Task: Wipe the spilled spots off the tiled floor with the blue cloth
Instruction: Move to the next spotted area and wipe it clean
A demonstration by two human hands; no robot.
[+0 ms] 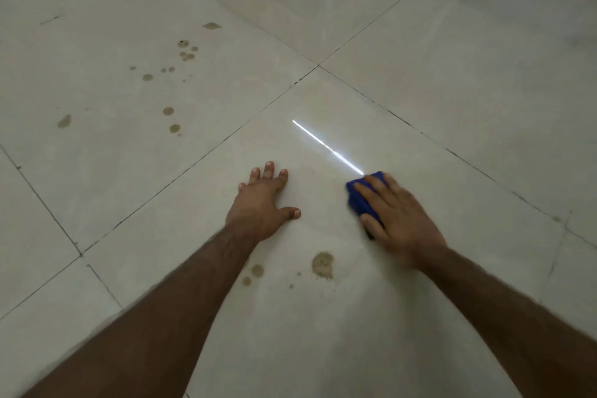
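Head view. Tiled floor [420, 68]: pale glossy tiles, dark grout lines, one bright streak of reflected light. Left hand [263, 203]: flat on the tile, fingers spread, grasping nothing. Right hand [399, 220]: pressed palm-down over the blue cloth [361, 195], blurred; most of the cloth hidden beneath it. Large brown spot [322, 264]: between the forearms, small drops beside it. Scattered spots [168, 84]: on the far-left tile, edges faint.
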